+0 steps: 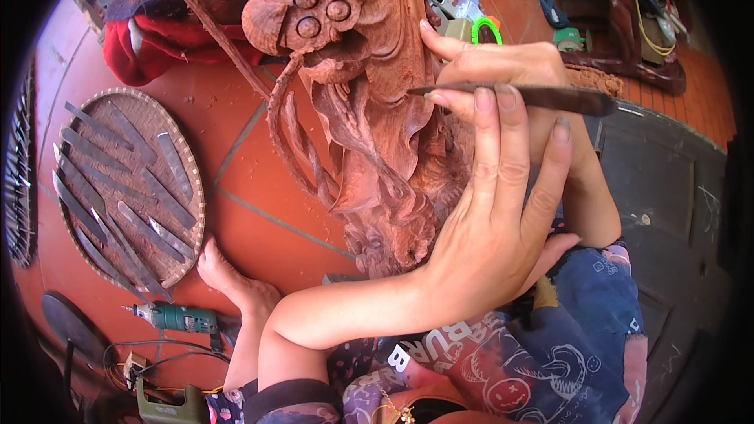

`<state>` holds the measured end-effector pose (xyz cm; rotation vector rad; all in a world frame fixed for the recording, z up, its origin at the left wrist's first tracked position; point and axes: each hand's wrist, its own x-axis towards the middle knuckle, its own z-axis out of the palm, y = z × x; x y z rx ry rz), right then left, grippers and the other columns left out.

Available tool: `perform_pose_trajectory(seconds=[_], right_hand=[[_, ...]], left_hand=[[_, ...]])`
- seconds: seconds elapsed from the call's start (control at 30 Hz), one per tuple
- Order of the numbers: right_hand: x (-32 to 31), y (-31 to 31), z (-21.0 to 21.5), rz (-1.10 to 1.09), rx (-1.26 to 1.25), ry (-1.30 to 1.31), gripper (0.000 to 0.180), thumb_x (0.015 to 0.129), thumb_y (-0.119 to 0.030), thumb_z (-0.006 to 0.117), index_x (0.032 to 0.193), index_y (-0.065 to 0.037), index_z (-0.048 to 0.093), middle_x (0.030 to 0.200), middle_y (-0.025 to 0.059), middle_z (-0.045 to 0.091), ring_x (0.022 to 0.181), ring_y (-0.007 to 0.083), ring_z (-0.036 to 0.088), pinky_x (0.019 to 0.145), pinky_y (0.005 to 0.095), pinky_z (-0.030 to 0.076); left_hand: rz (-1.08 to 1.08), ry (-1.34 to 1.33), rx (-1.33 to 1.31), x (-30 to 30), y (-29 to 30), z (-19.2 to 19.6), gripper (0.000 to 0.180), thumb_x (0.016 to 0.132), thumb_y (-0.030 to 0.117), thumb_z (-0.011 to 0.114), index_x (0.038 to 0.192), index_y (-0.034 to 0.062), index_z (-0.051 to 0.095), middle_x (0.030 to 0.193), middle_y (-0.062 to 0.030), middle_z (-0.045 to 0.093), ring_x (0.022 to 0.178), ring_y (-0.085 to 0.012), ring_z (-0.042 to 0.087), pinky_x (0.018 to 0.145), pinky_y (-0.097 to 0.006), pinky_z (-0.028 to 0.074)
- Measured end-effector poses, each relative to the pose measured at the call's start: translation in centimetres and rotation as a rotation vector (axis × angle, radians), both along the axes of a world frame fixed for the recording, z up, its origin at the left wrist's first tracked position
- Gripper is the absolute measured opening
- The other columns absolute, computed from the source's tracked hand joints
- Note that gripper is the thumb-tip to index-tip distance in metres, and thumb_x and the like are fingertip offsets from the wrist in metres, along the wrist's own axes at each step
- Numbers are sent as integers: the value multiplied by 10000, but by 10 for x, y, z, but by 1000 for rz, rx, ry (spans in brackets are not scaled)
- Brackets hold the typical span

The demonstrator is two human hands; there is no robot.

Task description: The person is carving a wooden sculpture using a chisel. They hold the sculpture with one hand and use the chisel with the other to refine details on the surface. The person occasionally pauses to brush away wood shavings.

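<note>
A reddish-brown wood carving (385, 137), with a lotus seed pod, curled leaves and twisting stems, stands before me. My right hand (503, 67) is closed around a dark, flat carving chisel (577, 99); its narrow tip points left and meets the carved surface. My left hand (499, 208) crosses in front, fingers stretched upward, with some fingertips lying on the chisel and the thumb spread apart. The left hand partly covers the right wrist and the carving's lower right side. How the right fingers wrap the tool is partly hidden.
At left, a round woven tray (202, 188) holds several chisels. Below it lies a green power tool (177, 317) with cables. A red cloth (129, 51) is at upper left. Behind my right hand are colourful plastic pieces (463, 8). A dark panelled board (667, 188) lies at right.
</note>
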<state>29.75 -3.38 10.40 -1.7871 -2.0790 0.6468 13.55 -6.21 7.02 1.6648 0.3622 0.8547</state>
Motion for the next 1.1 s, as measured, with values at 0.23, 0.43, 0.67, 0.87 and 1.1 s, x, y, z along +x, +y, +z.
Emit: perform_pose_trajectory(seconds=[0.23,0.43,0.67,0.87,1.1], right_hand=[[3,1,1,28,-34,-64,193,825,-229,772,897,-62,705,1004,224,724,889,394,724,803,375,592],[-8,1,12,16,-77,-93,181,816,-139,792,851,6,690,848,207,708,706,315,705,887,350,571],[4,1,-2,29,5,4,192,816,-177,788,853,-16,691,888,181,712,848,339,736,934,359,567],[8,7,3,-65,-71,76,186,807,-146,790,838,3,684,803,137,700,706,332,708,712,366,604],[3,-2,-1,33,-64,138,146,884,-154,699,872,-11,730,877,180,724,673,321,694,826,342,583]], left_hand=[[1,47,40,-2,0,0,944,812,372,767,1487,-112,318,1510,-478,191,1421,-653,183,1184,-542,291],[-41,3,-63,-15,-7,4,968,824,369,759,1502,-128,279,1506,-488,180,1429,-644,177,1184,-547,286],[-7,25,6,-2,-3,6,986,841,379,758,1517,-123,246,1493,-510,155,1424,-654,170,1176,-567,288],[10,2,35,9,4,3,1017,816,367,785,1516,-129,241,1497,-507,152,1418,-674,144,1157,-589,307],[-36,-11,-8,-2,-5,0,1167,754,350,850,1520,-161,133,1507,-529,55,1420,-691,69,1180,-641,187]])
